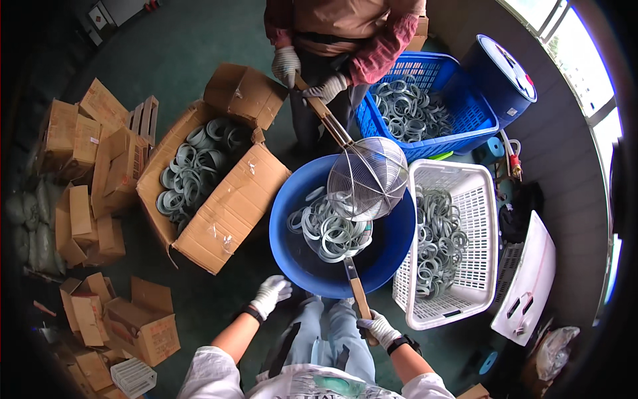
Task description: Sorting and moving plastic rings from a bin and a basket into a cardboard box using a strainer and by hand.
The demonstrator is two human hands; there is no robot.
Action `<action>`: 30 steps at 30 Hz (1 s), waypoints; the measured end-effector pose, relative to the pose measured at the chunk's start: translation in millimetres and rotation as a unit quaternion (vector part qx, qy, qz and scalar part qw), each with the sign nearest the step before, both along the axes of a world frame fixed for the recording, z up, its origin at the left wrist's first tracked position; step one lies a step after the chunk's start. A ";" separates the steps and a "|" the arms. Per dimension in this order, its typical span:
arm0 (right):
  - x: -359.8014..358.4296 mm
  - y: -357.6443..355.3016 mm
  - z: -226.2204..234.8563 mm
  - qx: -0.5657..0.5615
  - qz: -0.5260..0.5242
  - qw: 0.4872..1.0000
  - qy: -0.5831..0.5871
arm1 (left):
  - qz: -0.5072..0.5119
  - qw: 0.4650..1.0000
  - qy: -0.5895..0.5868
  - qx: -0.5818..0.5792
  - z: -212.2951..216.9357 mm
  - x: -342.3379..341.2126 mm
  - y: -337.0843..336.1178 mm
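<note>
My right hand (379, 328), in a white glove, is wrapped round the wooden handle (359, 299) of a strainer. The strainer's bowl is mostly hidden under a heap of pale grey-green rings (330, 233) inside a round blue tub (282, 246). My left hand (271, 296), also gloved, hangs empty by the tub's near left side, its fingers loosely stretched out. Across from me, a co-worker's two gloved hands (325, 88) hold the wooden handle of another strainer. That one's domed wire bowl (369, 178) is over the far right part of the tub, partly covering the rings.
Left of the tub stands an open cardboard box (229, 206) with rings. To the right are a white basket (475, 246) and a blue basket (475, 133), both holding rings. A blue barrel (498, 83) stands behind; several cartons (143, 319) lie far left.
</note>
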State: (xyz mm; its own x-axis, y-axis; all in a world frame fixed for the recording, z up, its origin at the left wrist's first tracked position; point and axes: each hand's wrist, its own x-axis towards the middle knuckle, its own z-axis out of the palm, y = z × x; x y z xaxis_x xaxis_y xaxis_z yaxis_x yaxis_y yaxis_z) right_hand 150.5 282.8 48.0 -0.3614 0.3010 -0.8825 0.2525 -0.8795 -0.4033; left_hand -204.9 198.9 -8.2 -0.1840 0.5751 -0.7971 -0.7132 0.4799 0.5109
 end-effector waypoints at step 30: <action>225.5 10.8 1.9 0.101 0.146 0.984 0.025 | 0.187 0.963 0.053 -0.185 37.3 185.9 -167.7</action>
